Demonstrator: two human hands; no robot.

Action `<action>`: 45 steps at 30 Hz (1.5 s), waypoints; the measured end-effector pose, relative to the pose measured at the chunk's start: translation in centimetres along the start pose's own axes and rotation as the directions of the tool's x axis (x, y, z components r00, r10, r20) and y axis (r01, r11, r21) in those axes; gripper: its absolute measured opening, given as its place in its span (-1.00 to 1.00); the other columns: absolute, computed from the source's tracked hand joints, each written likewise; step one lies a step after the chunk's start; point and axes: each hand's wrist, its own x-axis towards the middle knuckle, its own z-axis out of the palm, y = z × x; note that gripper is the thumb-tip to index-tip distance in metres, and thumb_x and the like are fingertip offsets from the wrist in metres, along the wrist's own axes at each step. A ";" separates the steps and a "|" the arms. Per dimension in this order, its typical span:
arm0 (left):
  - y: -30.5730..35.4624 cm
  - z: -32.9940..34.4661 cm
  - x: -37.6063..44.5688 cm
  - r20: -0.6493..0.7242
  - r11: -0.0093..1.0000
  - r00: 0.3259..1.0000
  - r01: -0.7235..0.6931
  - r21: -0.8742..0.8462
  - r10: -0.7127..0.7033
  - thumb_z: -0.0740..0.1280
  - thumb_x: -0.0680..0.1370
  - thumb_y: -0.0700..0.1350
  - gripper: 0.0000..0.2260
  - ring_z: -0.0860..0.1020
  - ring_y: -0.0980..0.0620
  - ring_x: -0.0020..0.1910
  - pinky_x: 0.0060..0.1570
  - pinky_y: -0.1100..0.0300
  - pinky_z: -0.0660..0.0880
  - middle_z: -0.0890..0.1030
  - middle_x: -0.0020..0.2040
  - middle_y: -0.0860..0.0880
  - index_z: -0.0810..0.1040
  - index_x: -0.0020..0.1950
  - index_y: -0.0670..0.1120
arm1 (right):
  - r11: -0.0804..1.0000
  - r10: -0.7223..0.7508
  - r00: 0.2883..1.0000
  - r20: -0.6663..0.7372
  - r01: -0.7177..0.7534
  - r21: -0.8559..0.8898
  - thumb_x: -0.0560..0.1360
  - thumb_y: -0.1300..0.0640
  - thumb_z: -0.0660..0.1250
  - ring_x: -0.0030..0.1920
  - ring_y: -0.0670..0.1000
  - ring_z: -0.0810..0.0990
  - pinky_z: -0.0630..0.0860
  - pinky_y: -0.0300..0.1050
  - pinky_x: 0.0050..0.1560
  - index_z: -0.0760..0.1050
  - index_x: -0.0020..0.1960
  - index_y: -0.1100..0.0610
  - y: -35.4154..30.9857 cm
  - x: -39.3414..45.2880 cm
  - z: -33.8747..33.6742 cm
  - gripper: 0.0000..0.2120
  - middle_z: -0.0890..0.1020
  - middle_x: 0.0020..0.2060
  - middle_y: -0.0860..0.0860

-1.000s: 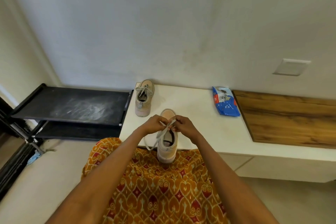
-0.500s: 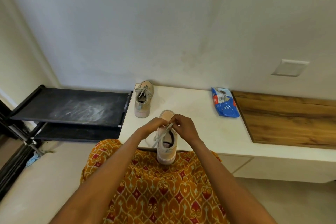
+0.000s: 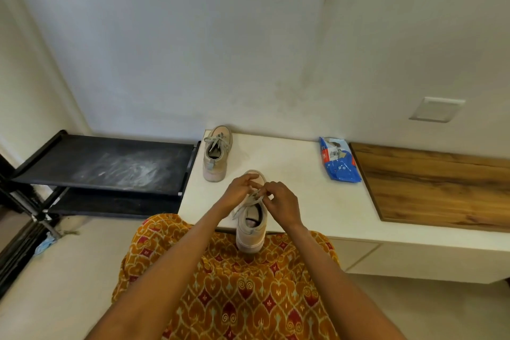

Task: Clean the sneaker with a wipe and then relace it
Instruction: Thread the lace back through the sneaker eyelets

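Second sneaker and wipes pack flank bare counter.

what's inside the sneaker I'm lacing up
Inside the near sneaker only a dark lining and insole show at the heel opening. The left hand and right hand, pinching the lace, cover the front.

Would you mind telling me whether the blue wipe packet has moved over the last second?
No. The blue wipe packet lies beside the wooden panel on the white counter, as before.
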 end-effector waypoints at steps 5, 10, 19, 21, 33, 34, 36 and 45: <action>0.8 -1.7 1.1 0.244 0.883 0.967 -0.177 0.436 0.073 0.28 0.49 -0.31 -0.75 0.52 0.04 -0.02 0.06 0.14 0.45 0.62 0.04 -0.09 0.61 0.11 -0.12 | 0.999 -0.024 1.000 -0.005 0.023 -0.041 0.49 0.17 0.29 -0.10 -0.03 0.53 0.35 -0.27 -0.28 0.57 -0.09 0.07 -0.4 0.4 -0.2 -0.91 0.63 -0.14 -0.02; 2.1 -2.5 1.8 0.287 0.620 0.958 -0.223 0.752 -0.004 0.31 0.49 -0.11 -0.82 0.53 -0.03 -0.06 -0.04 0.10 0.45 0.61 0.00 -0.08 0.61 0.06 -0.08 | 1.000 0.001 1.000 0.016 0.000 -0.016 0.47 0.19 0.30 -0.11 -0.04 0.53 0.42 -0.18 -0.22 0.58 -0.12 0.05 -0.6 0.4 -0.2 -0.90 0.63 -0.15 -0.02; 0.7 -3.8 1.4 -0.294 0.929 0.910 0.197 -0.313 -0.292 0.10 0.60 -0.22 -0.77 0.53 -0.09 -0.02 -0.11 0.13 0.43 0.58 0.07 -0.16 0.47 0.19 -0.17 | 0.994 0.053 0.998 0.044 -0.057 0.096 0.41 0.26 0.32 -0.11 -0.08 0.48 0.43 -0.14 -0.18 0.62 -0.22 -0.02 0.4 -0.1 -0.1 -0.80 0.62 -0.17 -0.04; 1.3 -3.6 0.9 -0.125 0.637 0.920 0.154 -0.755 -0.371 0.07 0.63 -0.20 -0.80 0.55 -0.10 -0.22 -0.12 0.03 0.50 0.57 -0.16 -0.16 0.44 0.15 -0.19 | 0.998 -0.004 0.997 0.077 0.000 0.060 0.40 0.31 0.29 -0.04 -0.04 0.45 0.44 -0.11 -0.16 0.61 -0.23 0.06 0.0 0.2 -0.1 -0.80 0.59 -0.13 -0.02; 0.3 -4.0 1.1 0.099 0.843 0.994 -0.097 0.530 0.052 0.27 0.52 -0.22 -0.83 0.56 0.06 -0.04 -0.07 0.13 0.56 0.64 0.04 -0.02 0.64 0.01 -0.07 | 0.912 -0.128 0.990 0.053 0.138 -0.386 0.37 0.31 0.39 -0.11 0.08 0.50 0.34 -0.15 -0.28 0.63 -0.21 0.13 4.2 1.6 -3.7 -0.90 0.58 -0.22 0.02; 0.1 -3.9 1.0 0.123 0.802 0.992 -0.105 0.588 0.039 0.27 0.52 -0.20 -0.82 0.55 0.06 -0.07 -0.20 0.19 0.55 0.63 0.04 0.00 0.64 0.02 -0.03 | 0.903 -0.078 0.997 0.022 0.080 -0.422 0.40 0.29 0.37 -0.08 0.07 0.51 0.38 -0.13 -0.24 0.64 -0.16 0.14 4.6 1.4 -4.2 -0.89 0.60 -0.20 0.03; -0.2 -3.8 0.7 0.143 0.765 0.989 -0.117 0.633 0.032 0.25 0.51 -0.19 -0.78 0.50 0.12 -0.17 -0.37 0.31 0.41 0.61 0.04 0.03 0.63 0.05 0.02 | 0.854 0.065 0.998 -0.010 -0.061 -0.516 0.50 0.23 0.27 0.00 0.05 0.50 0.43 -0.13 -0.13 0.63 -0.05 0.16 5.4 1.1 -4.7 -0.84 0.61 -0.12 0.04; -0.6 -3.9 0.8 0.326 0.874 0.944 -0.124 0.470 -0.042 0.15 0.40 -0.45 -0.55 0.45 0.00 0.10 0.10 0.16 0.42 0.53 0.11 -0.05 0.56 0.16 -0.09 | 0.836 0.310 0.937 0.160 -0.189 -0.515 0.53 0.29 0.20 0.21 0.05 0.40 0.40 -0.11 0.10 0.56 0.15 0.04 5.2 0.7 -3.3 -0.70 0.51 0.14 0.03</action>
